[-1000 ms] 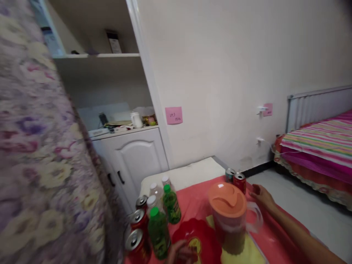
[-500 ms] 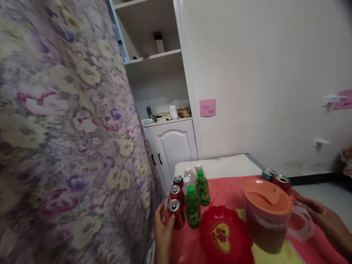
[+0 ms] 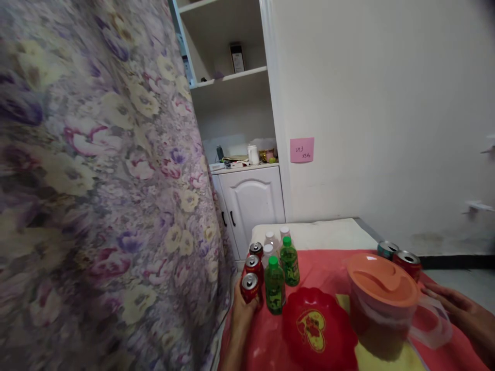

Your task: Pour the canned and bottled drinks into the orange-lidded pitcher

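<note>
My left hand (image 3: 244, 310) is wrapped round the nearest red drink can (image 3: 250, 289), low on its side. Behind that can stand a second red can (image 3: 253, 269) and a darker-topped can (image 3: 256, 250), in a row. Close on the right are two green-capped bottles, the front one (image 3: 275, 288) and the rear one (image 3: 290, 263). At the right edge, my right hand (image 3: 458, 305) has its fingers stretched out, beside the handle of a clear pitcher (image 3: 381, 324) with an orange lid. Another red can (image 3: 408, 264) stands just beyond those fingers; whether they touch anything is unclear.
A red scalloped plate (image 3: 336, 330) lies at the front of the red-covered table. White-capped clear bottles (image 3: 270, 238) stand behind the green ones. A teal-topped can (image 3: 387, 249) is at the back right. A floral curtain (image 3: 116, 206) hangs along the left side.
My left hand has closed further round the nearest red can, which sits slightly closer to the can behind it. The view has turned a little left. My right hand stays by the pitcher handle.
</note>
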The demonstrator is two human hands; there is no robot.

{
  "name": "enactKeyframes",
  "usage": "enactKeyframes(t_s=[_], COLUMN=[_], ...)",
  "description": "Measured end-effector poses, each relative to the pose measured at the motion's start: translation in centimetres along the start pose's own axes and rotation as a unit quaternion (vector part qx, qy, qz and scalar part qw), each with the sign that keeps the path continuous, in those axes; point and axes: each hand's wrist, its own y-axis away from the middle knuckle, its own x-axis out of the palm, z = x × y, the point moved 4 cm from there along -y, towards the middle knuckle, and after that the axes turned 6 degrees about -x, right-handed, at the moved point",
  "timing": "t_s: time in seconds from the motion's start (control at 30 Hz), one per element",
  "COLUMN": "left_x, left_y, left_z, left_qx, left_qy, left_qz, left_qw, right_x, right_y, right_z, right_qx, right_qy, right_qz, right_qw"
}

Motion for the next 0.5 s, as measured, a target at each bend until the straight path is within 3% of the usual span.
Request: enactKeyframes(t_s=[0.27,0.5], left_x=[-0.1,-1.6], left_y=[0.1,1.1], left_z=[-0.2,-1.1], left_qx=[0.002,-0.002], left_qy=[-0.012,-0.066], left_qz=[-0.018,-0.090], left_qw=[1.000,0.994], right_x=[0.3,-0.1], right_y=[0.6,1.4], right_z=[1.3,2.0], right_qx=[-0.005,0.007], right_qy=[-0.001,-0.008], right_qz=[0.002,0.007], right_qw=[1.000,1.000])
